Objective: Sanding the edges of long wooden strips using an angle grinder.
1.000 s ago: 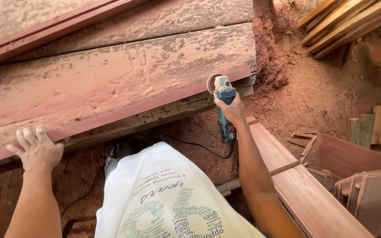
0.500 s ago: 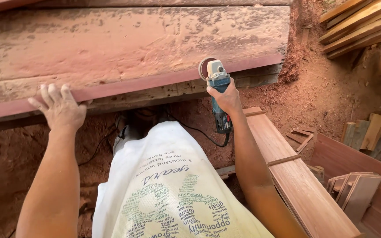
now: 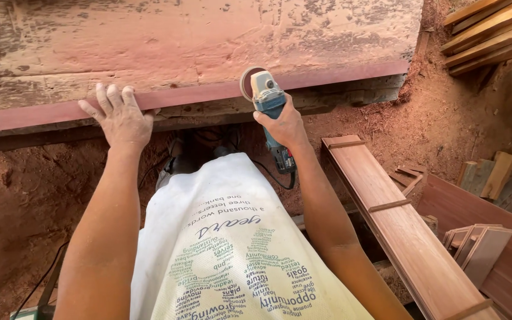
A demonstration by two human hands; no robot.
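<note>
1. My right hand [image 3: 284,125] is wrapped tight round the blue angle grinder [image 3: 271,115]; its sanding disc [image 3: 249,83] sits against the red planed edge of the big timber slab [image 3: 208,41].
2. My left hand [image 3: 120,115] lies flat and open, fingers spread over that same edge, well left of the grinder, gripping nothing.
3. Black cord [image 3: 268,172] trails from the grinder's tail down past my white printed apron [image 3: 226,249].
4. Reddish board [image 3: 398,219] lies to my right; sawdust [image 3: 19,195] covers the ground.
</note>
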